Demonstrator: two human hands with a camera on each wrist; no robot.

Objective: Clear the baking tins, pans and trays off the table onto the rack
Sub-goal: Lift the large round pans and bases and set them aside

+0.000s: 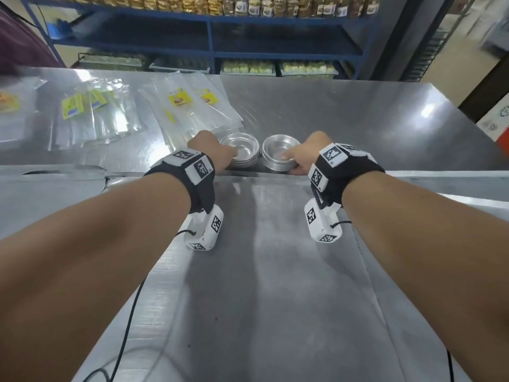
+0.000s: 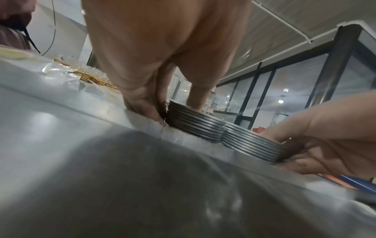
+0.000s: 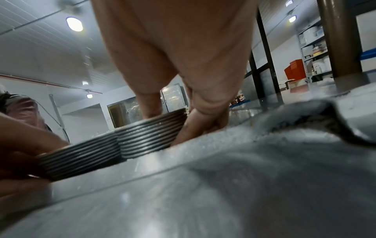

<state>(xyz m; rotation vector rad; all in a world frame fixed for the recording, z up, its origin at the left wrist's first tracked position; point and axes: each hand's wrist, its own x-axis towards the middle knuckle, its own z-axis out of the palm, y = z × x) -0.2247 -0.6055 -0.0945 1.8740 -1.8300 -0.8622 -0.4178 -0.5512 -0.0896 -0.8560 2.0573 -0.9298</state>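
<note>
- While both stacks sit mid-frame on the steel table (image 1: 358,111), nothing looks cleared yet
- Left hand (image 1: 210,150) grips left tin stack (image 1: 242,151)
- Right hand (image 1: 311,153) pinches right tin stack (image 1: 278,155); rack transfer remains

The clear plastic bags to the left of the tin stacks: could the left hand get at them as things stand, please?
Probably not at once: the left hand grips the left stack of tins. The plastic bags lie just beyond, uncovered, so once freed, likely yes.
</note>
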